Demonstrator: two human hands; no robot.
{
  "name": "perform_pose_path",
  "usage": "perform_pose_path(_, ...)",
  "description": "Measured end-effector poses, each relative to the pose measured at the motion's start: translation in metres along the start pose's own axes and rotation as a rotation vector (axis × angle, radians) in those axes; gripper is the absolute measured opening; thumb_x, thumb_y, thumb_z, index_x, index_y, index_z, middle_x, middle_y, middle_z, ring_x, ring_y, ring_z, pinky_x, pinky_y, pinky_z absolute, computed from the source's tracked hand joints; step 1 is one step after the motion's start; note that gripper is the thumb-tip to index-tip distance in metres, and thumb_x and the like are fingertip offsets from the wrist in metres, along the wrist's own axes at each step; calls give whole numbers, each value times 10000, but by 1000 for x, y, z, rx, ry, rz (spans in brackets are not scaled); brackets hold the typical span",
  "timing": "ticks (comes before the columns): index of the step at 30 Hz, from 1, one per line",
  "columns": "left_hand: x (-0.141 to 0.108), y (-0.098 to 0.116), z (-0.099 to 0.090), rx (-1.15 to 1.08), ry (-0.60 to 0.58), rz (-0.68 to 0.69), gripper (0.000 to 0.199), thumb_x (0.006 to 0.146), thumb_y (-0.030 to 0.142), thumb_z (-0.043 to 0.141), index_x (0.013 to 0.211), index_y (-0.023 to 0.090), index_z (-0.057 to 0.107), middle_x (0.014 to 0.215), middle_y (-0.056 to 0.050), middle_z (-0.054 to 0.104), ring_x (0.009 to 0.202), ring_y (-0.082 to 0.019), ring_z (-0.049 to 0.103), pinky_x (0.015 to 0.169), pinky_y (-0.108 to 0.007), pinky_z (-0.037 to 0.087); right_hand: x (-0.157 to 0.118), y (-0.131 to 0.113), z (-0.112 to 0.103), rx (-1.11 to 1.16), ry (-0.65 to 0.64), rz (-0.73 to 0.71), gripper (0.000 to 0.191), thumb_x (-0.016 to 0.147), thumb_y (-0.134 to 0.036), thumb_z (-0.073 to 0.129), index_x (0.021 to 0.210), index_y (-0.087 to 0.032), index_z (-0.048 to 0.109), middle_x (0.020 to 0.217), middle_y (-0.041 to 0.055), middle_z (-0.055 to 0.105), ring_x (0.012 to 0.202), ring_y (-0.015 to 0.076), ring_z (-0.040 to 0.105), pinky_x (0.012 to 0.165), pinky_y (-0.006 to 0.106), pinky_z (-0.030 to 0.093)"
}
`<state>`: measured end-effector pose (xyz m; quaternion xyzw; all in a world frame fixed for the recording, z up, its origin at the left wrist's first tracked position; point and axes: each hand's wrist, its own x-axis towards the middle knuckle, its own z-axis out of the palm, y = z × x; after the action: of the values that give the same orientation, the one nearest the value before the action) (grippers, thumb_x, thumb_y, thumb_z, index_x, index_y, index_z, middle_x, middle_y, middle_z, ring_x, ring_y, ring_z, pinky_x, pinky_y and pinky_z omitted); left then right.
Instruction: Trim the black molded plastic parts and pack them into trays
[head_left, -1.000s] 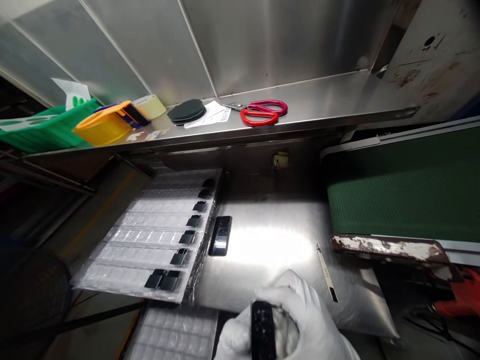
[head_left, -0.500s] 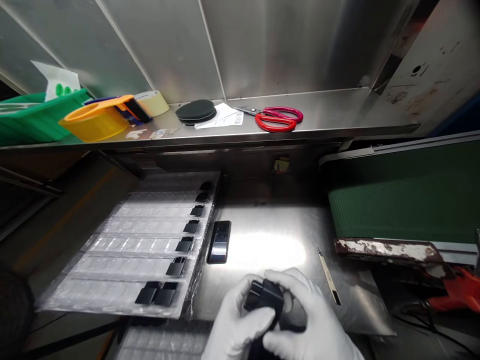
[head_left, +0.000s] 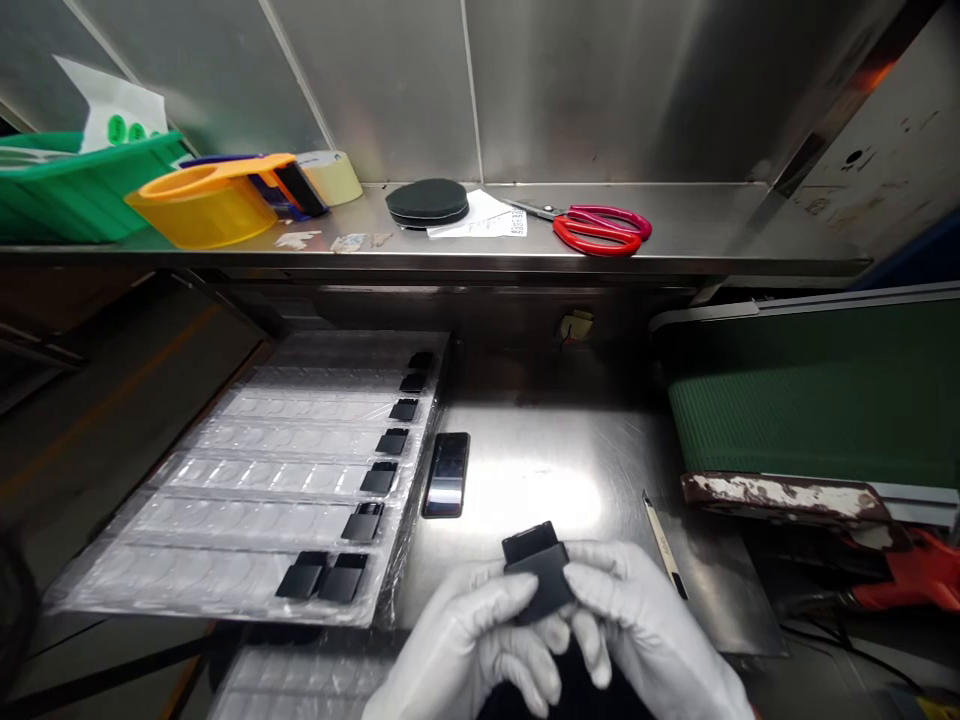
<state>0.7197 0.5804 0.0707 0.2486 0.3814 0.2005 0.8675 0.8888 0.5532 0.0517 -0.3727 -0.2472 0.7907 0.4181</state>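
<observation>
Between my two gloved hands is a small black plastic part (head_left: 541, 578), a flat block with a narrower end facing away from me. My left hand (head_left: 476, 635) grips its left side, thumb across the near face. On its right side my right hand (head_left: 637, 620) pinches the edge between thumb and fingers. To the left lies a clear plastic tray (head_left: 247, 572) with rows of pockets. Similar black parts (head_left: 343, 578) sit along the tray's right side, two of them in the nearest row.
A phone (head_left: 447, 475) lies beside the tray; a pen-like tool (head_left: 664, 550) rests at right. Scissors (head_left: 600, 230), a black round pad (head_left: 427, 203), tape (head_left: 206, 205) and a green bin (head_left: 90, 190) occupy the shelf. A green conveyor belt (head_left: 825, 390) stands on the right.
The black part has been turned, so its broad flat face now shows instead of its end. Both hands have shifted their hold on it. The camera view has swung slightly left.
</observation>
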Motion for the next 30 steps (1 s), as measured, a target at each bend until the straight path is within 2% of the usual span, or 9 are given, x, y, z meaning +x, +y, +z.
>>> perform_pose_path(4,-5,7,-2,192,2,80,226,862,257,617,915,56,705,753,-113,708,598,-120,627,547,-183,458,1,6,2,-83,102,32,385,767,-302,757,1080,-95,674,686,40,653,509,68,538,439,148,396)
perform_pose_path(7,-9,6,-6,294,62,200,334,783,193,733,1115,169,704,865,-65,738,757,-137,662,721,-208,530,1,8,6,-106,175,59,478,627,-203,857,1071,-137,693,742,51,702,575,103,603,487,166,463)
perform_pose_path(9,-10,3,-10,416,110,384,399,777,164,739,1157,281,694,1016,-37,743,932,-171,681,873,-245,544,1,9,10,-100,242,-21,421,557,-135,884,947,-190,735,801,38,723,697,136,656,613,198,529)
perform_pose_path(11,-11,-2,-16,585,147,605,435,802,119,698,1170,350,679,1107,-16,732,1019,-195,677,918,-278,558,2,8,14,-129,281,-183,324,539,-82,879,794,-237,753,838,-3,721,792,135,667,737,202,537)
perform_pose_path(14,-10,-4,-22,746,182,843,519,806,37,653,1206,369,650,1134,-5,730,1007,-190,690,901,-280,583,4,7,21,-214,277,-381,276,575,-45,846,707,-269,753,779,-37,691,744,106,652,705,172,523)
perform_pose_path(17,-7,2,-26,829,208,947,577,778,10,675,1229,367,630,1138,11,730,1013,-166,690,912,-233,572,8,9,24,-196,293,-406,283,565,-31,846,695,-263,748,783,-38,695,743,107,655,696,169,526)
perform_pose_path(23,-4,14,-30,816,188,912,625,740,54,749,1249,389,609,1113,28,739,989,-159,701,897,-211,574,16,20,19,124,212,-152,431,482,-102,916,829,-234,698,755,-15,721,672,137,669,595,215,545)
perform_pose_path(27,-5,18,-25,694,257,667,534,667,55,805,1087,373,719,1077,29,752,974,-199,709,873,-222,583,22,23,14,163,102,-207,423,563,-109,892,914,-222,684,843,7,737,757,121,681,699,215,551)
perform_pose_path(30,-7,24,-20,591,178,502,441,722,70,763,1086,316,730,1069,0,753,955,-233,711,875,-300,601,26,23,13,106,147,-175,502,487,-65,911,908,-192,669,890,19,746,737,121,684,660,187,555)
